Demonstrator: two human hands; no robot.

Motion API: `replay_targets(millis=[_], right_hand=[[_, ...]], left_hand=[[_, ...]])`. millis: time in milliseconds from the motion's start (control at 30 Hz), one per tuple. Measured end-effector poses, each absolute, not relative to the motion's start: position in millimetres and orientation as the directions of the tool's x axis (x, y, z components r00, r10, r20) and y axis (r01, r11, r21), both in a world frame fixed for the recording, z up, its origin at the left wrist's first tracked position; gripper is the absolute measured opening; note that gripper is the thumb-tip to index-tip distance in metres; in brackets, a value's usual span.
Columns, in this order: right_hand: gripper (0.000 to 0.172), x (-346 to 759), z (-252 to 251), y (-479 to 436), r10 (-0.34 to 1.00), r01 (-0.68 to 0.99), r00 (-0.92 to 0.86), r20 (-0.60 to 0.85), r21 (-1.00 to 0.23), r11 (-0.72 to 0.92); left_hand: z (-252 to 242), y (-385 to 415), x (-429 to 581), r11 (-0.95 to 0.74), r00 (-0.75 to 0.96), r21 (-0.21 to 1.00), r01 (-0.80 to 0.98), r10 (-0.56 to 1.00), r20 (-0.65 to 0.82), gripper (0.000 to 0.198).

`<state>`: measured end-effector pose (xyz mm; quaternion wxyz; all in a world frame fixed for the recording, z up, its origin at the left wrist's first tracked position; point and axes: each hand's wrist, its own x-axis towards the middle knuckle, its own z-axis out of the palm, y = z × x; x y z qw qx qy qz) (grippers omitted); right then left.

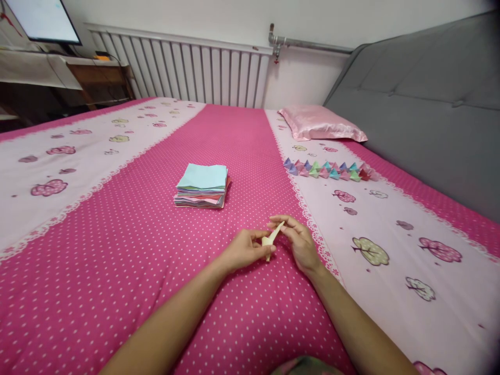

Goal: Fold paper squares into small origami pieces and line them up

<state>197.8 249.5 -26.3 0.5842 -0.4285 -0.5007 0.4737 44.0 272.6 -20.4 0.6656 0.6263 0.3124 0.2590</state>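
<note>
A piece of pale yellow folded origami paper (269, 241) with a long narrow point is held between my two hands, just above the pink dotted bedspread. My left hand (247, 249) pinches its wider lower part between thumb and fingers. At the slim upper tip, my right hand (300, 244) closes its thumb and fingers on the paper. Beyond my left hand lies a stack of square coloured paper (202, 178), with a light blue sheet on top. To the right, several small folded paper pieces (334, 171) in purple, pink, green, blue and red stand in rows.
A pink satin pillow (320, 123) lies at the far right, by the grey padded headboard (425, 88). Against the back wall stands a white radiator (187, 65) with a pipe. A monitor (42, 21) sits on a desk (74, 73) at the far left.
</note>
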Motion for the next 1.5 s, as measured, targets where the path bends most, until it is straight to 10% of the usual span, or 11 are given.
replay_targets(millis=[733, 1033, 1500], right_hand=[[0.023, 198.1, -25.4, 247.6, 0.965, -0.002, 0.051, 0.256, -0.967, 0.256], [0.034, 195.2, -21.5, 244.6, 0.956, 0.091, 0.107, 0.272, -0.96, 0.263], [0.05, 187.4, -22.1, 243.4, 0.978, -0.162, 0.042, 0.204, -0.965, 0.208]], left_hand=[[-24.1, 272.8, 43.0, 0.014, 0.686, 0.996, 0.09, 0.724, -0.072, 0.044], [-27.7, 270.2, 45.8, -0.277, 0.533, 0.93, 0.244, 0.839, 0.11, 0.035], [-27.1, 270.3, 46.9, -0.35, 0.493, 0.906, 0.236, 0.847, 0.199, 0.054]])
